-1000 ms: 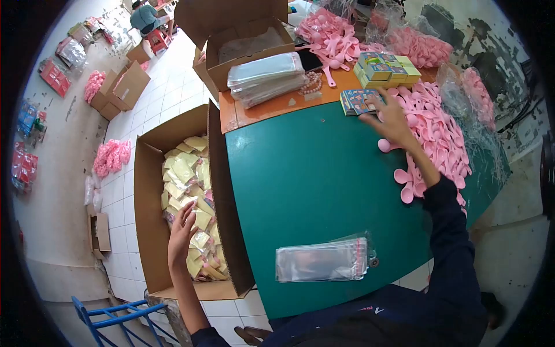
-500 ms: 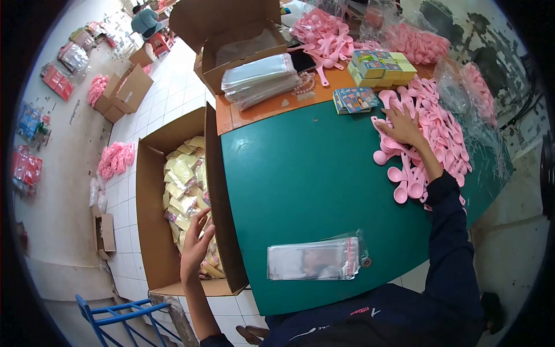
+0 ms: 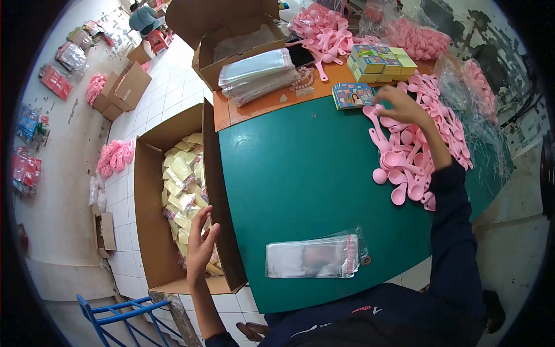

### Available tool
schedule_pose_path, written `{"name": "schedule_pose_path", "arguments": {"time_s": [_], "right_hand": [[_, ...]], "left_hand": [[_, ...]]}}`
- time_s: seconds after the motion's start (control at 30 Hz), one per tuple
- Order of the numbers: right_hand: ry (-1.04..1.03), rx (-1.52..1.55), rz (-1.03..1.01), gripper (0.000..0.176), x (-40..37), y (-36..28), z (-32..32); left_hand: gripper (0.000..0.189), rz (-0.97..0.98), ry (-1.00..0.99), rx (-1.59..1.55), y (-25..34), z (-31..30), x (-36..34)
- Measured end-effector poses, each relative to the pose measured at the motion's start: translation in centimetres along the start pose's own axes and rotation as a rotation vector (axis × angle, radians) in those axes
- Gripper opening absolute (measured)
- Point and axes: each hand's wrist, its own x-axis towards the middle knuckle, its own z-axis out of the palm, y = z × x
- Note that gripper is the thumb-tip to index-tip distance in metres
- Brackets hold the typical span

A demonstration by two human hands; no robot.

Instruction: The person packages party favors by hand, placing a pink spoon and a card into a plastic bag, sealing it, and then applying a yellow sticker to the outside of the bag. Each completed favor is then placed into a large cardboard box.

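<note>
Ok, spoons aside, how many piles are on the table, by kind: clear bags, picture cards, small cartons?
clear bag piles: 2
picture card pile: 1
small carton block: 1
Total: 4

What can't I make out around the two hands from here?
- Head view: whether the right hand grips one of the pink scoops; its fingers hide this.
- Print on the blue pack: too small.
- Yellow packets in the cardboard box beneath the left hand: covered by it.
- Stack of clear bags: glare hides its contents.
</note>
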Motion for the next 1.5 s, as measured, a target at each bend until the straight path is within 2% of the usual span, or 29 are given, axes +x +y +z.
{"name": "schedule_pose_path", "arguments": {"time_s": [0.03, 0.13, 0.23, 0.27, 0.37, 0.4, 0.47, 0.57, 0.67, 0.77, 0.83, 0.87, 0.9, 0.97, 1.03, 1.1, 1.17, 1.27, 1.37, 1.43, 1.47, 1.5], "right_hand": [[0.050, -0.020, 0.017, 0.059, 1.4, 0.0, 0.0], [0.001, -0.079, -0.016, 0.091, 5.6, 1.8, 1.8], [-0.083, -0.077, 0.012, 0.111, 8.1, 2.3, 2.7], [-0.062, -0.154, 0.059, 0.103, 8.8, 2.4, 3.2], [-0.302, -0.080, 0.076, 0.095, 10.3, 0.5, 1.9], [-0.287, -0.099, 0.054, 0.092, 10.2, 0.1, 1.8], [-0.254, -0.133, 0.011, 0.085, 9.7, -0.3, 2.0], [0.003, -0.087, -0.049, 0.080, 8.8, 2.2, 2.7], [0.121, 0.190, 0.073, 0.059, 7.8, 3.8, 1.6], [0.156, 0.142, 0.250, 0.037, 6.8, 4.1, 0.3], [0.276, 0.000, 0.294, 0.028, 6.8, 6.9, 1.0], [0.328, -0.069, 0.319, 0.024, 6.6, 7.9, 1.5], [0.273, 0.017, 0.335, 0.023, 6.5, 7.9, 1.4], [0.154, 0.192, 0.367, 0.021, 6.2, 6.8, 1.1], [0.071, 0.219, 0.411, 0.022, 6.3, 6.3, 1.4], [0.021, 0.207, 0.441, 0.022, 6.5, 5.5, 1.3], [0.001, 0.161, 0.462, 0.023, 6.7, 4.5, 1.3], [0.011, 0.068, 0.406, 0.020, 7.2, 4.3, 1.6], [0.020, 0.029, 0.414, 0.023, 6.8, 4.6, 0.8], [0.105, 0.030, 0.228, 0.021, 4.9, 5.7, -0.9], [-0.007, 0.199, 0.211, 0.019, 3.5, 4.4, -3.4], [-0.118, 0.368, 0.194, 0.018, 1.8, 2.7, -6.1]], "left_hand": [[0.045, 0.019, 0.005, 0.024, 0.4, 0.3, -0.1], [0.048, 0.052, 0.019, 0.103, 1.1, 1.0, -0.5], [0.048, 0.052, 0.070, 0.122, 1.1, 0.9, -1.1], [0.048, 0.051, 0.103, 0.116, 0.4, 0.6, -1.3], [0.047, 0.038, 0.186, 0.079, -0.6, 0.2, -1.9], [0.046, 0.037, 0.202, 0.056, -0.9, 0.1, -2.0], [0.044, 0.036, 0.221, 0.062, -0.9, 0.1, -2.0], [0.042, 0.046, 0.220, 0.090, -0.1, 0.5, -1.6], [0.041, 0.082, 0.258, 0.252, 2.5, 1.9, -0.4], [0.042, 0.278, -0.003, 0.120, 6.0, 4.5, 3.7], [0.046, 0.338, -0.199, 0.168, 9.4, 7.5, 6.6], [0.047, 0.335, -0.277, 0.091, 10.0, 9.2, 8.6], [0.049, 0.330, -0.353, 0.012, 10.1, 11.2, 11.0], [0.052, 0.380, -0.328, -0.012, 9.1, 15.6, 16.3], [0.055, 0.295, -0.273, -0.079, 9.8, 19.7, 19.6], [0.061, 0.032, -0.352, -0.258, 11.4, 23.0, 21.4], [0.065, 0.004, -0.349, -0.136, 11.9, 26.2, 22.6], [0.065, 0.095, -0.549, -0.207, 10.9, 29.2, 24.8], [0.059, 0.177, -0.451, -0.214, 11.4, 28.3, 23.4], [0.054, 0.204, -0.310, -0.021, 12.1, 25.8, 20.4], [0.052, 0.216, -0.237, 0.075, 11.9, 24.1, 18.8], [0.051, 0.290, -0.313, 0.069, 11.0, 21.9, 17.5]]}}
